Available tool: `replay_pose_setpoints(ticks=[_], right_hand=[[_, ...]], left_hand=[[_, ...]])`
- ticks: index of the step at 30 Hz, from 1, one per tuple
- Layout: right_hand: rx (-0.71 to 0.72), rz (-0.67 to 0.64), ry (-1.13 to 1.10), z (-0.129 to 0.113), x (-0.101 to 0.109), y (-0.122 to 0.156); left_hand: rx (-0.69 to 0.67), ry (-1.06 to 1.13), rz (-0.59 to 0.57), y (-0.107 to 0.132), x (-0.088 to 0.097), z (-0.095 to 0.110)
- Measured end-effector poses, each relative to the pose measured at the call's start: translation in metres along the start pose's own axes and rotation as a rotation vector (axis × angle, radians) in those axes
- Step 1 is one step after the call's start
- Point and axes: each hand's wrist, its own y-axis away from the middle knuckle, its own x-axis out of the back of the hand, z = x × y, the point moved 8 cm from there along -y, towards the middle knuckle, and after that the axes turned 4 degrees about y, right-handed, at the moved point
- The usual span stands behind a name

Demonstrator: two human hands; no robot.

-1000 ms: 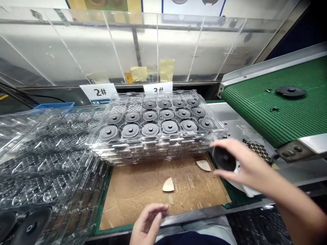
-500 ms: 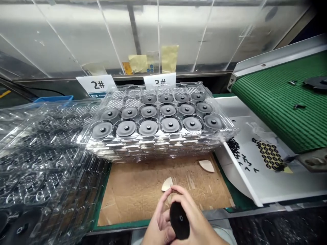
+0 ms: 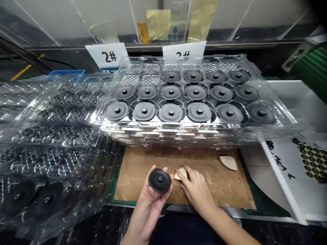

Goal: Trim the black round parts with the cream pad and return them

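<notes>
My left hand [image 3: 149, 206] holds a black rounded disc [image 3: 165, 182] with a small hollow post at its centre, the post side facing up. The fingers wrap round its edge from below. Just to the right, the fingers of my right hand [image 3: 199, 190] close on a cream wedge-shaped piece [image 3: 183, 172] at the cardboard sheet [image 3: 138, 177]; whether it is lifted I cannot tell. Another cream wedge-shaped piece [image 3: 228, 163] lies farther right on the cardboard. Beyond my hands, a stack of clear plastic trays [image 3: 158, 131] carries rows of similar black discs [image 3: 171, 112].
More clear trays [image 3: 53, 136] are stacked on the left, with dark discs at the near end. On the right, a white bin [image 3: 278, 185] holds small black parts and a sheet of round stickers [image 3: 315, 161]. A green conveyor belt [image 3: 315, 75] stands at far right.
My hands have come apart. The left now has the disc with its post upward, and the right has moved onto the nearer cream piece. The view has shifted closer to the trays.
</notes>
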Motion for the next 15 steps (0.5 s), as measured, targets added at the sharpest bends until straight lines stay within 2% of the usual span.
replay_pose_setpoints(ticks=[6,12,15], right_hand=[[-0.009,0.015,-0.126,-0.002,0.004,-0.019],[-0.002,-0.035,-0.301,-0.010,0.008,-0.002],[-0.038,-0.020,-0.351,-0.011,0.030,-0.005]], left_hand=[[-0.063,0.056,0.016,-0.008,-0.006,0.002],[-0.072,0.008,0.058,-0.009,-0.010,0.001],[-0.065,-0.049,0.062,-0.009,-0.014,-0.002]])
